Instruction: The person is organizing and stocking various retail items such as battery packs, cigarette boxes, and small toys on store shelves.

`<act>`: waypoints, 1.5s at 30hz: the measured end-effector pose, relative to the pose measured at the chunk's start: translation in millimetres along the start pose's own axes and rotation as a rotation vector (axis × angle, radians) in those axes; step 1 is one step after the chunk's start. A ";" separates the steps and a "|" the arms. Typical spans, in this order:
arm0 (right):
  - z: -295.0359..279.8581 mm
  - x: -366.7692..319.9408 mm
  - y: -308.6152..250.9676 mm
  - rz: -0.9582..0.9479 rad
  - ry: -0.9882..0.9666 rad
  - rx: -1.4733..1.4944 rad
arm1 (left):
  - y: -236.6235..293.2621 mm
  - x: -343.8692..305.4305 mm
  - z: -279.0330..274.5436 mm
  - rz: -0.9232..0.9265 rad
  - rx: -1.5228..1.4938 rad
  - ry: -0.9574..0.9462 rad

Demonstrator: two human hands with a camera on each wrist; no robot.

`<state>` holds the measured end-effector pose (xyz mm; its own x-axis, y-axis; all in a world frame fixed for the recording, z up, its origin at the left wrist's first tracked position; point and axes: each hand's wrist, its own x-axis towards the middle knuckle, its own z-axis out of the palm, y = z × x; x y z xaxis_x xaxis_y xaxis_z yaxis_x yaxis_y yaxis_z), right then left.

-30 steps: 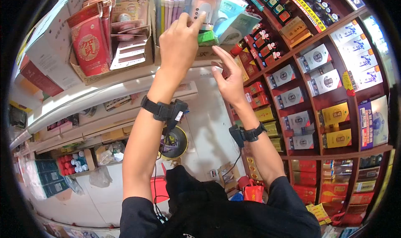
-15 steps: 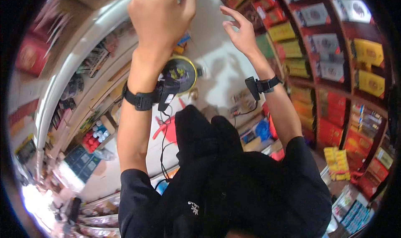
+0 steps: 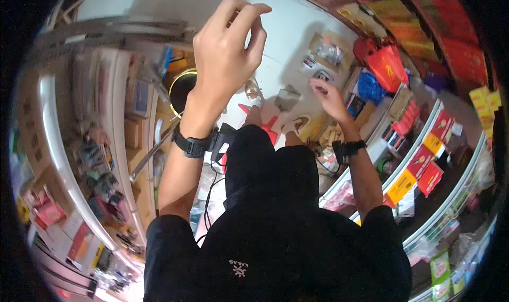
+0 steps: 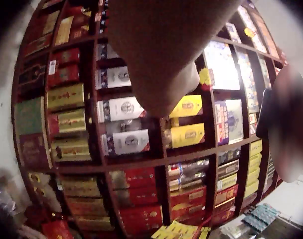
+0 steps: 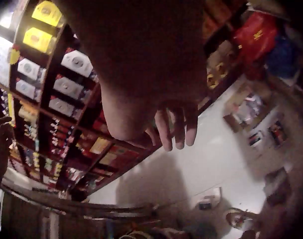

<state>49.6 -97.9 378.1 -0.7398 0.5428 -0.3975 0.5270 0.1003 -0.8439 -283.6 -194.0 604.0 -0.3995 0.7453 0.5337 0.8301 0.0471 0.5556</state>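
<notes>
My left hand [image 3: 228, 42] is raised high in the head view, seen from the back with its fingers curled and the fingertips close to the thumb. Whether anything sits between them is hidden. In the left wrist view only its blurred palm [image 4: 166, 50] shows, in front of shelves of boxes. My right hand [image 3: 326, 96] hangs lower to the right, over the floor, fingers relaxed and holding nothing. The right wrist view shows its fingers [image 5: 176, 129] loosely straight and bare.
Wooden shelves of boxed goods [image 4: 121, 107] fill the wall. A white floor [image 3: 297, 37] lies below with a red bag [image 3: 384, 63], a yellow-rimmed round tin [image 3: 180, 87] and a red stool [image 3: 268, 127]. Glass counters run along the left [image 3: 58, 143] and right [image 3: 424, 153].
Both hands have come away from the top shelf. The right hand has dropped low. My view has swung from the shelves down to the floor.
</notes>
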 end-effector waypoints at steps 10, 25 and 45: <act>-24.0 -246.6 154.7 0.511 0.427 0.152 | 133.1 -14.0 172.4 0.268 -0.185 -0.533; 168.8 -393.4 316.9 0.672 0.533 -0.036 | 155.5 -118.4 390.8 0.516 -0.320 -0.743; 167.6 -153.0 552.4 0.439 0.555 0.407 | -21.5 -353.0 563.5 0.590 -0.224 -0.843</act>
<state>383.8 -265.2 -87.6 -0.1301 0.8068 -0.5764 0.4482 -0.4707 -0.7600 58.8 -83.4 44.5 0.5160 0.8354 0.1892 0.6795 -0.5337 0.5034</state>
